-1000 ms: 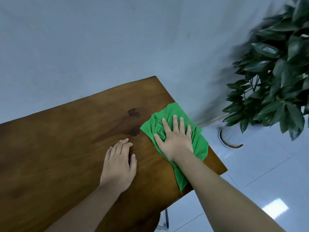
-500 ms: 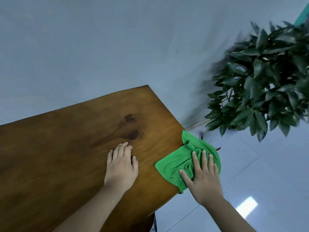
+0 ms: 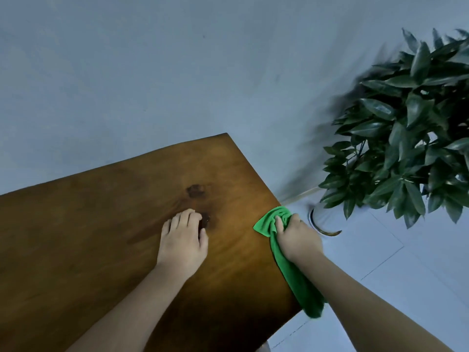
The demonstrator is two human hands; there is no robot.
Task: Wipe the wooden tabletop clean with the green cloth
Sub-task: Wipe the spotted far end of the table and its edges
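Observation:
The wooden tabletop point(image 3: 88, 224) fills the lower left, with dark knots near its middle. My left hand point(image 3: 183, 242) rests flat on the wood, fingers straight, just beside one knot. The green cloth point(image 3: 265, 223) lies over the table's right edge, bunched at its top and hanging down along the edge below my wrist. My right hand point(image 3: 295, 236) grips the bunched top of the cloth at that edge, fingers curled round it.
A leafy potted plant point(image 3: 406, 138) stands on the floor to the right of the table, its pot rim point(image 3: 327, 231) close to my right hand. A plain pale wall lies behind the table. Pale floor tiles point(image 3: 406, 275) spread at lower right.
My right hand slid the cloth from the tabletop off the right edge, then curled round it from a flat press. My left hand stayed in place on the wood.

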